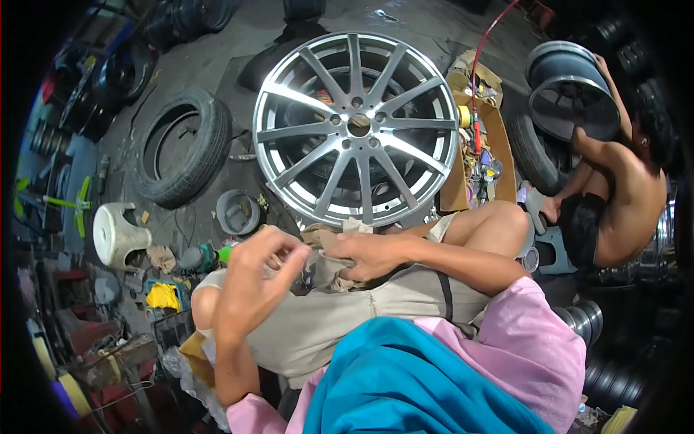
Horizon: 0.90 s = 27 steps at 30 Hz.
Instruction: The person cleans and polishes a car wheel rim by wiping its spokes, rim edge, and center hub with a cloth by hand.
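My left hand (264,278) is raised over my lap at the left, its fingers curled and the thumb close to the fingertips; whatever is between them is too small to make out. My right hand (369,254) grips a crumpled grey-brown cloth (329,269) over my lap. Just beyond my hands a large silver and dark grey multi-spoke wheel rim (356,159) lies face up, its lower edge near the cloth.
A tyre (182,148) and a white stool (119,235) are at the left. Right of the rim is a cardboard box (499,137) of small items with a red hose (475,79). Farther right, a crouching person (629,181) holds another rim (571,94).
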Each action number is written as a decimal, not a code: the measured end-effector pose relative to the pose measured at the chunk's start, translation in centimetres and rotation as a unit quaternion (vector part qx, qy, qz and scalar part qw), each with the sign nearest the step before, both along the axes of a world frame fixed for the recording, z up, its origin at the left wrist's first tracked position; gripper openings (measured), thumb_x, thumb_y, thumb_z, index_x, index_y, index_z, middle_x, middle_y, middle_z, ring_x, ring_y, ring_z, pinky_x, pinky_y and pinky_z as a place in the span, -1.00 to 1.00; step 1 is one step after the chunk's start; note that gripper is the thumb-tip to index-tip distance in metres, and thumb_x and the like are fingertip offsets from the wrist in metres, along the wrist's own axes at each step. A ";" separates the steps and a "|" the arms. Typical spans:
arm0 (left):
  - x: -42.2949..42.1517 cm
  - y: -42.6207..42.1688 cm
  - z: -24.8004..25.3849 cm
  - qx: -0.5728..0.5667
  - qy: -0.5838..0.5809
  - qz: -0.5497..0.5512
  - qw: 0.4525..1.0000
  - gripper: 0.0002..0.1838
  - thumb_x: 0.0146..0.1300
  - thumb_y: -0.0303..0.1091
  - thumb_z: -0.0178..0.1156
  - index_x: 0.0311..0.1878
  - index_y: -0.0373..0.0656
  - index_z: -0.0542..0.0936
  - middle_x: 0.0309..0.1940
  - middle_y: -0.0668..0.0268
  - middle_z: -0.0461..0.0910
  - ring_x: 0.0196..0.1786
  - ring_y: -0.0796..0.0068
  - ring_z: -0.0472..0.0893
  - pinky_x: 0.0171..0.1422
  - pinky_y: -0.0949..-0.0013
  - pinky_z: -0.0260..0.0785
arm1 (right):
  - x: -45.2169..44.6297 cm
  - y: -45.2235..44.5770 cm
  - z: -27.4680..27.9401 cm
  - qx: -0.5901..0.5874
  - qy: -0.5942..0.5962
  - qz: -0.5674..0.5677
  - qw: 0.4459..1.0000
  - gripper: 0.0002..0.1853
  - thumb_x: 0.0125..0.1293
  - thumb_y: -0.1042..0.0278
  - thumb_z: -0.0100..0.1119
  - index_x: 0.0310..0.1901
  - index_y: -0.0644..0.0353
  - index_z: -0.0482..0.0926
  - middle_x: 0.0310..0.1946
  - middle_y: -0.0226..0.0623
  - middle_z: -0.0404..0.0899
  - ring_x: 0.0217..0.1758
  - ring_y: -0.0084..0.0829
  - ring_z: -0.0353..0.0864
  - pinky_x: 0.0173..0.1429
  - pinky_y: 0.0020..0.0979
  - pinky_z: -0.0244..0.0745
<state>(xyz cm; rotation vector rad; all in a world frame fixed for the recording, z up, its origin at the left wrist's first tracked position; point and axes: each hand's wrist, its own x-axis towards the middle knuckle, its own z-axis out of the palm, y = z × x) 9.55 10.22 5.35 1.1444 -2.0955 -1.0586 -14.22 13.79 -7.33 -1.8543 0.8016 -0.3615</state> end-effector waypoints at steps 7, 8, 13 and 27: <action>-4.9 -0.1 -0.2 0.010 -0.163 -0.230 0.959 -0.64 0.37 -0.22 0.42 0.10 -0.23 0.64 -0.06 0.13 0.65 0.07 0.20 0.65 0.14 0.19 0.46 | -4.0 2.3 2.4 0.022 -0.126 -0.044 0.991 -0.73 0.40 0.31 0.21 0.01 0.27 0.68 -0.21 -0.20 0.61 0.00 -0.28 0.57 0.18 -0.17 0.42; -5.4 -0.4 -0.5 0.009 -0.169 -0.235 0.957 -0.64 0.37 -0.22 0.42 0.10 -0.23 0.64 -0.06 0.13 0.65 0.07 0.20 0.65 0.14 0.19 0.46 | -4.5 2.3 2.7 0.020 -0.132 -0.049 0.990 -0.73 0.40 0.31 0.21 0.01 0.27 0.68 -0.21 -0.20 0.61 0.00 -0.28 0.57 0.18 -0.17 0.42; -6.5 -1.2 -3.1 0.196 -0.114 -0.251 0.941 -0.62 0.50 -0.09 0.32 0.00 -0.29 0.68 -0.07 0.18 0.65 0.01 0.26 0.63 0.15 0.21 0.44 | -6.6 2.1 3.5 0.104 -0.251 -0.095 0.958 -0.73 0.53 0.28 0.19 0.02 0.33 0.66 -0.27 -0.37 0.64 -0.18 -0.56 0.52 -0.03 -0.36 0.45; -5.1 -1.5 -3.3 0.246 0.057 -0.163 0.954 -0.78 0.44 -0.28 0.33 -0.09 -0.28 0.64 -0.29 0.40 0.64 -0.20 0.53 0.59 -0.10 0.32 0.43 | -12.6 1.8 4.5 0.067 -0.372 -0.108 0.919 -0.72 0.35 0.42 0.23 0.00 0.42 0.69 0.06 -0.03 0.65 0.18 -0.23 0.59 0.24 -0.27 0.43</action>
